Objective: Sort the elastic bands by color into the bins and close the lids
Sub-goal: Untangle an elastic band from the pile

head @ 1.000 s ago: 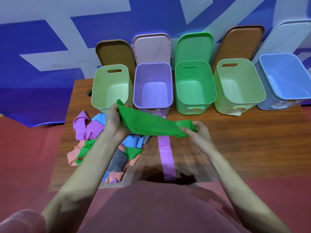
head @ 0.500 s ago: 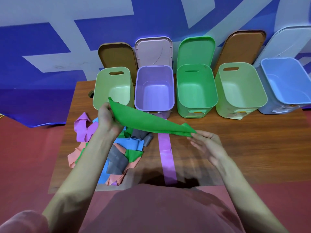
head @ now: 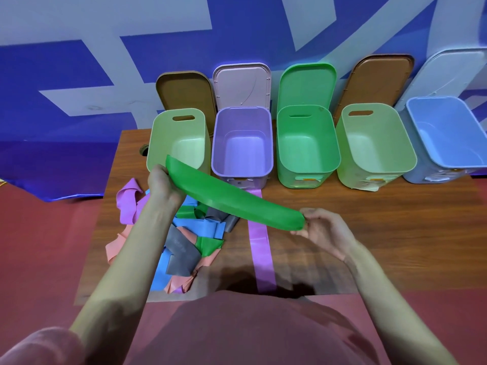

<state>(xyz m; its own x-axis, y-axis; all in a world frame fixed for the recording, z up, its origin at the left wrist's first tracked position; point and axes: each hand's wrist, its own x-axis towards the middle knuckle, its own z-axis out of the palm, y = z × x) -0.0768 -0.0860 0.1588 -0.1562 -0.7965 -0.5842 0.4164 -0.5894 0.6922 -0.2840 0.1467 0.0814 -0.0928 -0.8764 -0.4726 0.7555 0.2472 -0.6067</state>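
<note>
A green elastic band [head: 232, 198] stretches in the air above the table, in front of the bins. My left hand [head: 162, 184] grips its upper left end; my right hand [head: 321, 229] pinches its lower right end. Several open bins stand in a row at the back: pale green [head: 158, 151], purple [head: 218, 159], green [head: 334, 156], pale green [head: 411, 159], blue [head: 421, 133]. A pile of mixed bands [head: 189, 241] lies under my left forearm. A purple band [head: 259, 246] lies flat on the table, running toward me.
Lids lean on the wall behind the bins: brown [head: 184, 93], pink [head: 241, 84], green [head: 307, 83], brown [head: 379, 77], pale blue [head: 453, 69]. The wooden table [head: 382, 227] has bare surface at the right. A cable hole [head: 143, 150] sits by the leftmost bin.
The green band has been pulled out longer and flatter between my hands. My right hand shifted its hold to the band's tip and moved right and toward me; my left hand stayed put.
</note>
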